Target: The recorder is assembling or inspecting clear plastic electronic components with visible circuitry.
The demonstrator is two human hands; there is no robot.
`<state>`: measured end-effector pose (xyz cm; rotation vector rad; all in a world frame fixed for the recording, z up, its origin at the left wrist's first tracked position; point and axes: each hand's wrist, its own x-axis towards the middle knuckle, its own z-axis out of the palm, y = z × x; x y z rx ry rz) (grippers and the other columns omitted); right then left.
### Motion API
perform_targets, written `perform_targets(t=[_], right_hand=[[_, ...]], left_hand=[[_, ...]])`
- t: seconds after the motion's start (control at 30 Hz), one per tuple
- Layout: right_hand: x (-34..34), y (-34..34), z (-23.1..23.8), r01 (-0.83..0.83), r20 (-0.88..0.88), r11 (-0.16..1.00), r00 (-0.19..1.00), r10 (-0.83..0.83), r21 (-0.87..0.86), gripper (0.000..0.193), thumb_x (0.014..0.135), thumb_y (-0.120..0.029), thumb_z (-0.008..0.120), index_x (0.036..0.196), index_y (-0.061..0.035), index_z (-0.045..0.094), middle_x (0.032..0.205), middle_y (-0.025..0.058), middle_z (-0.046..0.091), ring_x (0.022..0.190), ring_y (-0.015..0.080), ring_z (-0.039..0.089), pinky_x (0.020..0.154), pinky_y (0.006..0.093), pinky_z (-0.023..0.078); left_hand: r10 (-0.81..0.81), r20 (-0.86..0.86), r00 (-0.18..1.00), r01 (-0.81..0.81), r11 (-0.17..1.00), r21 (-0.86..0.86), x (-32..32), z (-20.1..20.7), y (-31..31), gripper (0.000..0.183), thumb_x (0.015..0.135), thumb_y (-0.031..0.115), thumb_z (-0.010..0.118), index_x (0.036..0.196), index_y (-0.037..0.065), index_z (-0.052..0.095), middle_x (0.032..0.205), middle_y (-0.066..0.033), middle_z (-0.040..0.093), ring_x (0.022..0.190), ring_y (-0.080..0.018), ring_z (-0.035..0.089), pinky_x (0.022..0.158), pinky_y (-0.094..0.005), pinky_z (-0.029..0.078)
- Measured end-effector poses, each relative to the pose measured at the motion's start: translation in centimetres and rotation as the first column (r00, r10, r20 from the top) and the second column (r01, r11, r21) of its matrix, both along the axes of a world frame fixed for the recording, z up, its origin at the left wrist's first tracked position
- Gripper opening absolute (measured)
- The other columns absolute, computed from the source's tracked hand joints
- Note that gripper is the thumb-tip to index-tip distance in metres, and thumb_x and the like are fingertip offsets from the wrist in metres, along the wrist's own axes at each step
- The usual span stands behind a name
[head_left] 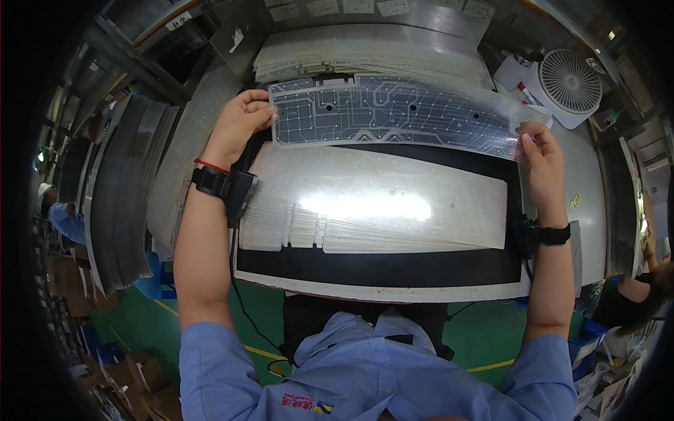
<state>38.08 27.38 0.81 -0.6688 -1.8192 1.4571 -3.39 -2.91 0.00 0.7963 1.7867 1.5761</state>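
Observation:
I hold a long clear plastic sheet printed with thin circuit lines [393, 116] stretched flat above the table. My left hand [235, 126] pinches its left end and my right hand [540, 158] pinches its right end. Below it, on a black mat [393, 270], lies a fanned stack of similar translucent sheets [372, 210] with a bright glare on top. Another stack of such sheets [365, 56] lies beyond the held one. Both wrists wear black bands, and a cord runs down from the left one.
A small white desk fan [569, 84] stands at the back right. Tall stacks of grey sheets [123, 189] lean at the left. Another person [635, 291] sits at the right edge, and one more at the far left [60, 214]. Cardboard boxes [144, 382] rest on the green floor.

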Motion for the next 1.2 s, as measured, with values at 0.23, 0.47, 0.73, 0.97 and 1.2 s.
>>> perform_targets(t=[0.23,0.47,0.73,0.97,1.2], right_hand=[[-0.17,-0.25,0.24,-0.009,-0.012,1.000,1.000,0.009,0.022,0.014,0.097,-0.008,0.052,0.108,-0.0028,0.059,0.108,0.0029,0.060,0.091,0.0103,0.060,0.075,0.0241,0.050],[-0.12,-0.38,0.40,0.006,-0.007,1.000,1.000,-0.006,0.013,0.014,0.097,-0.007,0.052,0.109,-0.0027,0.059,0.109,0.0031,0.060,0.091,0.0110,0.061,0.076,0.0243,0.050],[-0.22,-0.53,0.42,0.014,-0.019,1.000,1.000,-0.013,0.025,0.014,0.097,-0.008,0.053,0.108,-0.0029,0.060,0.107,0.0025,0.060,0.089,0.0093,0.059,0.076,0.0234,0.050],[-0.14,-0.44,0.39,0.009,-0.035,0.999,0.999,-0.007,0.035,0.014,0.097,-0.009,0.053,0.109,-0.0029,0.060,0.107,0.0031,0.061,0.091,0.0101,0.060,0.075,0.0235,0.050],[-0.24,-0.72,0.60,0.014,-0.032,1.000,0.999,-0.013,0.015,0.015,0.097,-0.008,0.053,0.110,-0.0022,0.059,0.110,0.0040,0.060,0.093,0.0112,0.061,0.077,0.0248,0.051]], left_hand=[[0.006,-0.018,1.000,-0.006,1.000,-0.011,0.35,0.34,0.08,0.030,0.089,0.003,0.058,0.118,-0.001,0.053,0.093,-0.0043,0.067,0.084,-0.0104,0.063,0.080,-0.0239,0.050],[0.033,0.023,0.999,-0.033,0.999,-0.004,0.37,0.43,0.26,0.030,0.088,0.003,0.060,0.117,-0.002,0.053,0.091,-0.0053,0.067,0.083,-0.0102,0.063,0.079,-0.0237,0.050],[0.002,-0.024,1.000,-0.002,1.000,-0.014,0.10,0.14,-0.01,0.025,0.089,0.006,0.063,0.112,0.001,0.054,0.092,-0.0029,0.066,0.081,-0.0092,0.063,0.078,-0.0226,0.051],[0.019,-0.040,0.999,-0.020,0.999,-0.031,0.34,0.31,0.19,0.023,0.089,0.007,0.062,0.110,0.001,0.054,0.091,-0.0039,0.066,0.081,-0.0100,0.063,0.078,-0.0230,0.052],[0.059,-0.045,0.997,-0.061,0.997,-0.036,0.06,0.13,0.16,0.023,0.089,0.006,0.063,0.109,0.000,0.055,0.090,-0.0043,0.067,0.079,-0.0095,0.063,0.076,-0.0226,0.051]])
